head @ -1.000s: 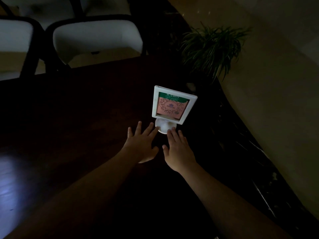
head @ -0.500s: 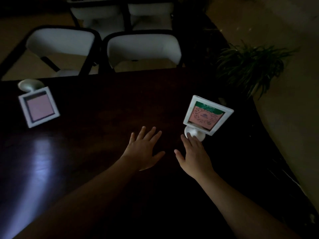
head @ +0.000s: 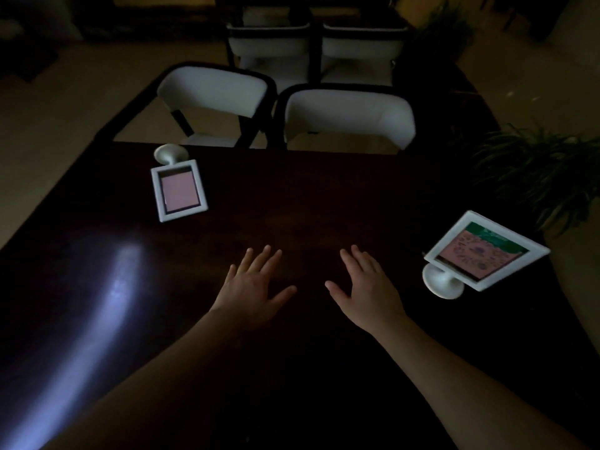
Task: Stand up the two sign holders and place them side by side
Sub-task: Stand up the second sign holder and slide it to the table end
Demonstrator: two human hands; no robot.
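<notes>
One white-framed sign holder (head: 483,253) stands upright on its round base at the right side of the dark table (head: 308,196), showing a pink and green card. A second white sign holder (head: 178,189) lies flat at the far left of the table, its round base pointing away from me. My left hand (head: 253,289) and my right hand (head: 367,287) hover flat over the middle of the table, fingers spread, holding nothing. The right hand is well left of the standing holder and apart from it.
Two white chairs (head: 347,115) with dark frames stand at the table's far edge, with more chairs behind. A potted plant (head: 539,177) sits off the right edge. A bright reflection (head: 107,293) lies on the tabletop at left.
My right hand has left the standing holder's base and moved left toward the middle. The view has turned left, bringing the lying holder fully into sight.
</notes>
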